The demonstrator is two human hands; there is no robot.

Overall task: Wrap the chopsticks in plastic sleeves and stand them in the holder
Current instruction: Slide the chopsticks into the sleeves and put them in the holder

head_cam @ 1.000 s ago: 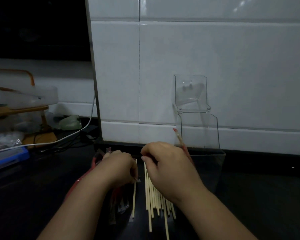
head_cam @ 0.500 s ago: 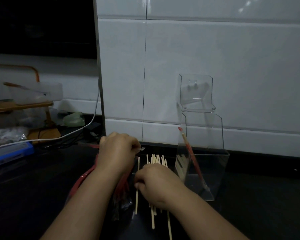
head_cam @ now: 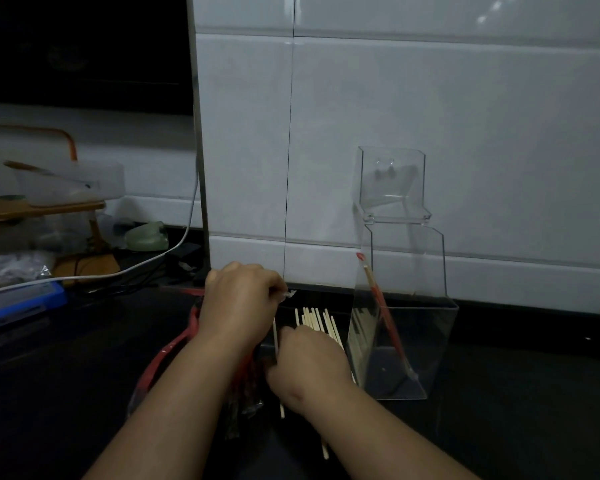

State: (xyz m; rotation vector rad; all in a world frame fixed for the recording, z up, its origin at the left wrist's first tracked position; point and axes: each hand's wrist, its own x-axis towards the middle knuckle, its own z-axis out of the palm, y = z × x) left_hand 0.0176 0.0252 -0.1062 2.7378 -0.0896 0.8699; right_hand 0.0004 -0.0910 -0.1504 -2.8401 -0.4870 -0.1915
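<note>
On the dark table (head_cam: 516, 427), against the tiled wall (head_cam: 430, 116), stands the clear holder (head_cam: 426, 341), with one red-wrapped chopstick (head_cam: 383, 306) leaning inside it, tip up. Just left of the holder lie the bare chopsticks (head_cam: 314, 317), side by side, partly under the right hand (head_cam: 309, 362). Its fingers are curled down around a single chopstick (head_cam: 275, 336) that lies at the bundle's left edge. The left hand (head_cam: 238, 303) is farther back, its fingers closed in a pinch on the end of a clear sleeve (head_cam: 289, 293). Red sleeves (head_cam: 168, 351) lie in a heap under the left forearm. A white cable (head_cam: 146, 265) and a blue box (head_cam: 25, 299) lie well off to the left.
</note>
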